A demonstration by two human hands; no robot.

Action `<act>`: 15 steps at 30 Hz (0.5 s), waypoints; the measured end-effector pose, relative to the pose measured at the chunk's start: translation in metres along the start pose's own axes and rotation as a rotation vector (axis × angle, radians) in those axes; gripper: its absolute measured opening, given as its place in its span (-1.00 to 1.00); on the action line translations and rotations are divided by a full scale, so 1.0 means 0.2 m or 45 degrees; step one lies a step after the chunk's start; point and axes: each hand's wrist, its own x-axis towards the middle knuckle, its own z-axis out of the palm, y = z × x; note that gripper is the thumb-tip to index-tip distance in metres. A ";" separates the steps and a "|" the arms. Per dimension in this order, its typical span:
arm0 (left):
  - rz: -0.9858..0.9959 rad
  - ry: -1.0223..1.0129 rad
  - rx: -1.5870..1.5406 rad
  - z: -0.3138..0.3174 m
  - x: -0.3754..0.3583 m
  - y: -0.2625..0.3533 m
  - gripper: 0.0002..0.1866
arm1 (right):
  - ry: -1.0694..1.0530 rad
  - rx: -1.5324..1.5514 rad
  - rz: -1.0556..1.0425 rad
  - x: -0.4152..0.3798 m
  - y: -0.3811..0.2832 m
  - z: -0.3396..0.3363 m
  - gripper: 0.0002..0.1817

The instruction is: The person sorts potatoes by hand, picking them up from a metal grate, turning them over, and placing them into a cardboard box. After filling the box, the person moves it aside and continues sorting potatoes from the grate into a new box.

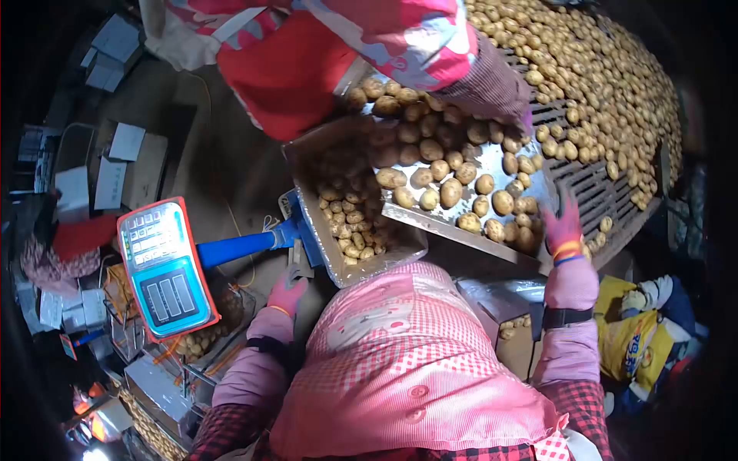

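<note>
My left hand (289,290), in a pink and grey glove, is beside the blue base of the scale (310,244), fingers apart and nothing seen in them. My right hand (564,224), gloved alike, has its fingers stretched out at the right edge of a metal chute (466,237). Loose potatoes (450,192) lie across this chute. Below its left end stands a plastic-lined box (411,255), partly filled with smaller-looking potatoes (352,223) and right in front of my apron. The scale's display (169,296) rises on a blue post to the left.
Opposite me a co-worker's sleeved arm (492,81) reaches over the chute. A large potato heap (615,100) lies on a slatted grille (582,178) at the right. Another person (65,250) is at the far left, near cartons (138,161). A yellow sack (626,338) lies at lower right.
</note>
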 end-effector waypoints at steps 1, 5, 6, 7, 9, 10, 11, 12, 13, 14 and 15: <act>0.201 0.043 0.016 0.01 0.01 -0.03 -0.37 | 0.022 -0.005 0.152 -0.08 0.18 0.16 -0.25; 0.183 -0.023 0.076 0.08 0.06 0.33 -0.30 | 0.236 -0.343 0.385 -0.29 0.32 0.43 -0.32; 0.338 0.018 0.181 0.10 0.12 0.39 -0.29 | 0.261 -0.345 0.363 -0.30 0.29 0.43 -0.34; 0.495 0.043 0.287 0.13 0.18 0.45 -0.28 | 0.284 -0.353 0.350 -0.30 0.26 0.41 -0.35; 0.438 0.177 0.728 0.19 0.33 0.62 -0.34 | 0.252 -0.330 0.395 -0.30 0.23 0.39 -0.39; 0.343 0.141 0.684 0.21 0.43 0.66 -0.32 | 0.225 -0.311 0.421 -0.30 0.22 0.38 -0.40; 0.251 0.106 0.637 0.24 0.52 0.71 -0.31 | 0.205 -0.294 0.448 -0.30 0.21 0.37 -0.41; 0.192 0.092 0.737 0.27 0.61 0.78 -0.31 | 0.206 -0.270 0.433 -0.30 0.20 0.36 -0.42; 0.137 0.076 0.837 0.31 0.69 0.84 -0.31 | 0.208 -0.249 0.421 -0.30 0.20 0.36 -0.43; 0.194 0.058 0.945 0.35 0.78 0.88 -0.25 | 0.252 -0.294 0.365 -0.31 0.23 0.38 -0.49; 0.251 0.039 1.052 0.38 0.85 0.90 -0.19 | 0.253 -0.310 0.399 -0.31 0.21 0.37 -0.49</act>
